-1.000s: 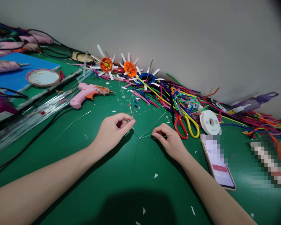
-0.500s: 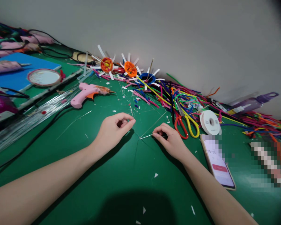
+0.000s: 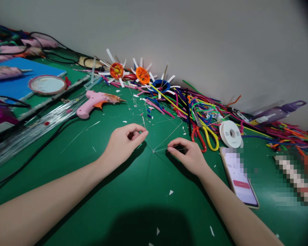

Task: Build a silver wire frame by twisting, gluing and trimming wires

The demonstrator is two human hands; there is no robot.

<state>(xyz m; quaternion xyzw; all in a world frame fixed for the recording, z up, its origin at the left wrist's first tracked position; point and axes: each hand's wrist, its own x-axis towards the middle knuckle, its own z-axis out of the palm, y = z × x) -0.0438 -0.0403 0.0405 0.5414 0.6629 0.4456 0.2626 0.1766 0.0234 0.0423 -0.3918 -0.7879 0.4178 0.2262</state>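
Observation:
Thin, pale wire-like strands (image 3: pixel 166 138) meet at a small joint (image 3: pixel 153 151) above the green table, spreading out from it. My left hand (image 3: pixel 125 138) is closed in a pinch on one strand, whose end (image 3: pixel 143 119) sticks up past the fingertips. To the right of the joint, my right hand (image 3: pixel 186 153) has its thumb and forefinger loosely closed around another strand. That strand runs past the fingertips into the curl of the hand. Whether the strands are wire or clear line I cannot tell.
A pink glue gun (image 3: pixel 99 101) lies left, its cord along the table. Scissors (image 3: pixel 204 135), a white spool (image 3: pixel 230 134) and a phone (image 3: pixel 238 177) lie right. Behind are flower-like pieces (image 3: pixel 143 75) and piled pipe cleaners (image 3: pixel 207 111). White paper scraps (image 3: pixel 171 192) lie scattered.
My right thumb and forefinger have loosened slightly and shifted a little right; the strand between them and the joint looks less bright. My left hand stays almost still.

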